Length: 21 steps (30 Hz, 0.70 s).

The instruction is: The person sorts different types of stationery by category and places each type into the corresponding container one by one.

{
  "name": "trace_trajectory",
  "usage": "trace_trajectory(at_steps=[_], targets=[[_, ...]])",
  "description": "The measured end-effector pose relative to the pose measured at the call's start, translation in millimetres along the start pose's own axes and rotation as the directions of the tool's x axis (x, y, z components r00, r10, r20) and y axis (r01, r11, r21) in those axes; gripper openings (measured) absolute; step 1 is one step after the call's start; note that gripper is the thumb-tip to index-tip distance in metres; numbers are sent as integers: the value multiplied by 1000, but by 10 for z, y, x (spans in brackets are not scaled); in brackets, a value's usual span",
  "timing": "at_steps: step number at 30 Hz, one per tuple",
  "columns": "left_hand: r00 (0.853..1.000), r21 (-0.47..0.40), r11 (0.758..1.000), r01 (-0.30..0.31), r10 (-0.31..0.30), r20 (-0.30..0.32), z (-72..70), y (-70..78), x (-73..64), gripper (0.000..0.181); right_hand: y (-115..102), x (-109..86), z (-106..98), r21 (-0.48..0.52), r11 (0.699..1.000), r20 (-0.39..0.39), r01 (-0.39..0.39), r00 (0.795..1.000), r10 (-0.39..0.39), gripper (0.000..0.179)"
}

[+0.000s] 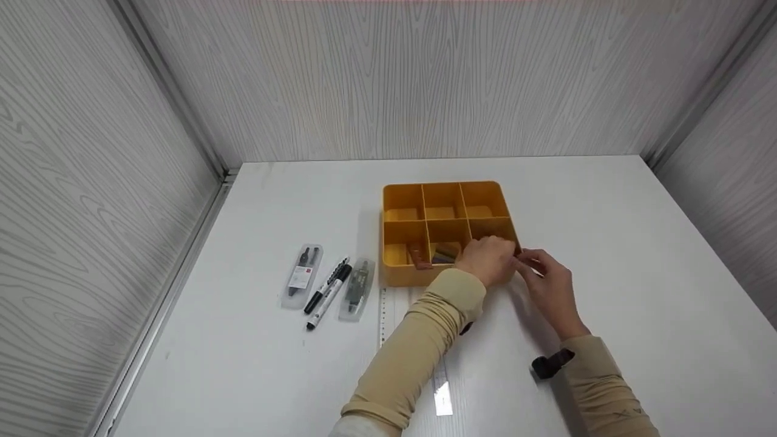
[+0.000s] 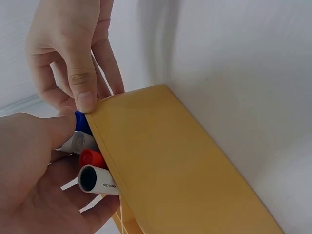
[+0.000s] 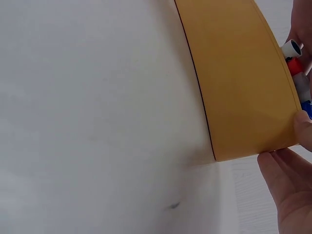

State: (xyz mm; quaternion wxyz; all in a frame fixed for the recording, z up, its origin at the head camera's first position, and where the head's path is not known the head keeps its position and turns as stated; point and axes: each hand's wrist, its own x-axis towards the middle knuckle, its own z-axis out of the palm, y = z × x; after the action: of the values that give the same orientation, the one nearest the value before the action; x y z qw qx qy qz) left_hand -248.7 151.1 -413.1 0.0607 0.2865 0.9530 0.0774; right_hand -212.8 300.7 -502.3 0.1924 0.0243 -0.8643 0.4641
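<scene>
A yellow six-compartment box [image 1: 413,277] stands on the white table. At its front right compartment, my left hand [image 1: 485,258] has its fingers around several markers; their ends poke out above the rim. In the left wrist view these show as a blue marker [image 2: 82,122], a grey-white one [image 2: 84,141], a red one [image 2: 92,158] and a white one with a dark end [image 2: 97,179]. My left thumb is by the blue end. With thumb and fingers, my right hand [image 1: 549,288] pinches the box's right front corner, close beside the left hand.
Left of the box lie two clear cases [image 1: 301,276] with dark tools inside, and two black-and-white markers [image 1: 331,297]. A clear ruler [image 1: 383,312] runs under the left forearm. Reddish pieces [image 1: 419,256] and dark grey pieces [image 1: 446,252] sit in front compartments. Wood-grain panels [image 1: 388,79] enclose the table.
</scene>
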Motion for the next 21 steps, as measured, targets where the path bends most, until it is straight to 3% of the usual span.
trace_trajectory(at_steps=[6,12,16,21], targets=[[1000,100,995,-9,8,16,65,60,25,31,5,16,-23,-16,1000,25,19,1000,-18,33],[999,53,998,-32,31,22,35,-19,-3,42,7,20,-12,0,998,28,68,997,-68,34],[992,12,995,-102,102,-70,-70,-126,-79,38,22,11,-11,-29,996,11,85,996,-85,33],[964,-108,978,-179,152,-220,-237,-305,-252,33,42,-6,-18,-67,997,1,44,999,-44,35]])
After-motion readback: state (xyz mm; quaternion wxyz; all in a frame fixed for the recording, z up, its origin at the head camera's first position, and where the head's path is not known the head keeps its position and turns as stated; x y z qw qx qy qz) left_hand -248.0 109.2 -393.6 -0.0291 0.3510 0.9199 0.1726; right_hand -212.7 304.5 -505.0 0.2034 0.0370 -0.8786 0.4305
